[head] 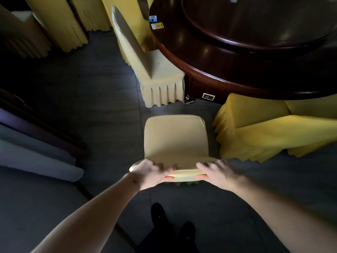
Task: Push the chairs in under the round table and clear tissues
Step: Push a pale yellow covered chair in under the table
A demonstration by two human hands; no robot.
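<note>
Both hands (184, 172) hide chair's (175, 139) top edge.

The floor (102, 99) has dark grey tiles and the room is dim. Yellow pleated cloth (60, 24) hangs at the far left. Pale rolled mats (40, 156) lie along the left side.

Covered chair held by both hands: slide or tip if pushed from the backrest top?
Chair probably slides on the smooth floor. Left hand and right hand grip high, so tipping forward seems possible. The loose fabric cover may shift.
</note>
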